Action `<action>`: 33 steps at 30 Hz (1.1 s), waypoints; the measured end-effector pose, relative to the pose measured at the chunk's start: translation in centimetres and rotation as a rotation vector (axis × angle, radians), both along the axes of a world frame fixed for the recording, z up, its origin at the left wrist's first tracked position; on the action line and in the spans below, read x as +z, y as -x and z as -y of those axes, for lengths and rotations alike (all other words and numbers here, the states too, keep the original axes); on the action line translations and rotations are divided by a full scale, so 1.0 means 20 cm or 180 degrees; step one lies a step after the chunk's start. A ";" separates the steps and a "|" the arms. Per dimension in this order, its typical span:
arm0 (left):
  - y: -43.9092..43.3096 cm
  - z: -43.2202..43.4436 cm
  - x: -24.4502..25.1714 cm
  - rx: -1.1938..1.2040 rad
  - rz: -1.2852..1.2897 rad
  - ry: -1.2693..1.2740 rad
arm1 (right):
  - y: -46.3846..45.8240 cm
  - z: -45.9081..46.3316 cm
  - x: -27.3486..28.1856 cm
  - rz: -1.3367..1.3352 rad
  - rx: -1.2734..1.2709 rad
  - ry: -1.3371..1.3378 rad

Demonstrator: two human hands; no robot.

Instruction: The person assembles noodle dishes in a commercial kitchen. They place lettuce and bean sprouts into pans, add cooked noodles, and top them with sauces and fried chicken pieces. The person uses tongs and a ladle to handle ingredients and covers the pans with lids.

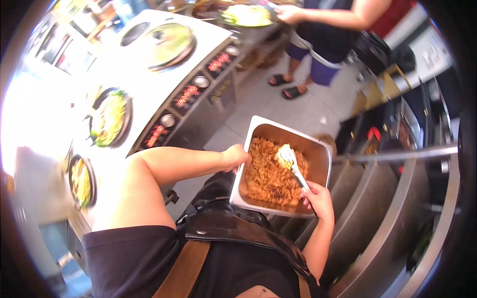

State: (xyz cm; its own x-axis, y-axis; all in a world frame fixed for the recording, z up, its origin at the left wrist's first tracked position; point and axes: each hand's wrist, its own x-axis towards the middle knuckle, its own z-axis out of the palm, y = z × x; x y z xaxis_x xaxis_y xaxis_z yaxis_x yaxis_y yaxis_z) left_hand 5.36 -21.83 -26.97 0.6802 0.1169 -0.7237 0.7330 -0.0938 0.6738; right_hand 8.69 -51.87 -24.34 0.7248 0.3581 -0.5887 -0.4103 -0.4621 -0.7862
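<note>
A deep stainless steel food pan is held in front of my body, tilted in the view. Brown cooked food in small pieces, like chopped meat, covers its bottom. My left hand grips the pan's left rim. In my right hand is the handle of what look like metal kitchen tongs. Their bright head rests on the food, with some pale pieces at it. Whether the tongs' jaws are closed is hard to tell.
On my left runs a cooktop counter with lit displays, knobs, a lidded pan and plates of food. Ahead, a person in sandals holds a plate. Steel counter wells lie to my right.
</note>
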 end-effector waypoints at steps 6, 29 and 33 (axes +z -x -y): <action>0.43 -0.13 0.50 0.0923 -0.0067 -0.0109 | -0.13 -0.22 0.56 0.2377 0.2086 0.0452; 1.40 0.09 1.04 0.3010 0.0427 -0.0178 | -0.07 -1.12 1.26 0.1730 0.4481 -0.0206; 1.44 0.08 1.04 0.3066 0.0587 -0.0252 | -0.06 -1.24 1.38 0.1419 0.4210 -0.0296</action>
State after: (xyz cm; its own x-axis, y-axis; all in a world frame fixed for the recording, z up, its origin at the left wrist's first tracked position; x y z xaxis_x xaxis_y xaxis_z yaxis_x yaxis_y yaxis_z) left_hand -23.35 -23.52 -6.25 0.3702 0.7242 -0.5818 0.4037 0.4386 0.8029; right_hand 9.99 -27.14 3.31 -0.0589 0.9395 -0.3376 0.5727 -0.2452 -0.7822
